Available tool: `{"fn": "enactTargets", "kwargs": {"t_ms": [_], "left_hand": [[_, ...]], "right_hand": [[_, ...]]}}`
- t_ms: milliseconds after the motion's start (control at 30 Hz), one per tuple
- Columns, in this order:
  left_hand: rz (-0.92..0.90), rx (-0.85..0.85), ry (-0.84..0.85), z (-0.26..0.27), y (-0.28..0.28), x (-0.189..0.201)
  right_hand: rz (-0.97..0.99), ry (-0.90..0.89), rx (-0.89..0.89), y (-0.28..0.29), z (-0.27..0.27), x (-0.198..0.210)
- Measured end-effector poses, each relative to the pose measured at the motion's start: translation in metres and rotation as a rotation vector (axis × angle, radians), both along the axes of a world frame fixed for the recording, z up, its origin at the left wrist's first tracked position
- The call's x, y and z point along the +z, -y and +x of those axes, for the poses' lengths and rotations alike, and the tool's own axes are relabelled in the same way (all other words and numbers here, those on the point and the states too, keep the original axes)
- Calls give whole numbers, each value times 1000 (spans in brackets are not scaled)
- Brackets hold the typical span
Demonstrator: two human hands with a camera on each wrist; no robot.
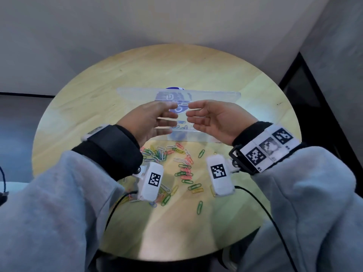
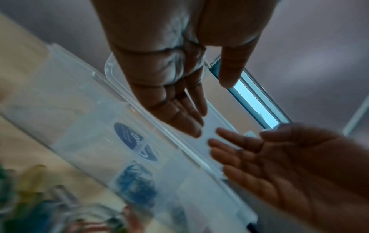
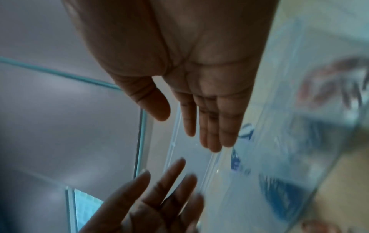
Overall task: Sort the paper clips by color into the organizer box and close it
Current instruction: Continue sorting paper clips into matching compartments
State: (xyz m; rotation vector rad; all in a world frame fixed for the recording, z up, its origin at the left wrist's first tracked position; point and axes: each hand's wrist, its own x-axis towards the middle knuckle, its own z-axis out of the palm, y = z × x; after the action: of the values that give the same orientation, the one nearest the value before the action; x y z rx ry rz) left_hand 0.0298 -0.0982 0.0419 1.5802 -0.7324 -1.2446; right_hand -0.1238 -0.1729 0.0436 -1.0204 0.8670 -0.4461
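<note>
A clear plastic organizer box [image 1: 188,135] stands mid-table with its see-through lid [image 1: 220,95] raised behind it. My left hand [image 1: 153,118] and right hand [image 1: 212,116] hover over the box, palms facing each other, fingers straight, fingertips a small gap apart. Neither holds anything. In the left wrist view my left hand [image 2: 175,110] lies along the lid [image 2: 215,126]; whether it touches is unclear. Blue clips [image 2: 135,182] sit in one compartment, red clips [image 3: 335,82] in another. Loose coloured paper clips [image 1: 184,167] are scattered in front of the box.
The round wooden table [image 1: 176,71] has bare surface behind and to both sides of the box. Wrist camera cables [image 1: 261,205] trail off the near edge. A grey wall and a dark frame [image 1: 314,91] stand beyond the table.
</note>
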Motion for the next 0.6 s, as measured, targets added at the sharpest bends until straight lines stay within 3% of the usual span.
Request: {"fn": "enactTargets", "kwargs": {"t_ms": [133,233,333,467,600], "left_hand": [[86,-220,402,-8,-16,-9],[196,-481,742,-21,-25,-17],[301,-672,1018,-39,-34,-21],[324,-793,1135,-63,-41,-27],[297,-858,1189,-80,-42,-36]], "right_hand": [[-336,-344,128,-2,-29,4],[-585,-610,308,-10,-54,1],[-696,-843,515,-22,-69,-8],[-729,-1031,604,-26,-72,-33],[-806,-1076,608,-23,-64,-47]]}}
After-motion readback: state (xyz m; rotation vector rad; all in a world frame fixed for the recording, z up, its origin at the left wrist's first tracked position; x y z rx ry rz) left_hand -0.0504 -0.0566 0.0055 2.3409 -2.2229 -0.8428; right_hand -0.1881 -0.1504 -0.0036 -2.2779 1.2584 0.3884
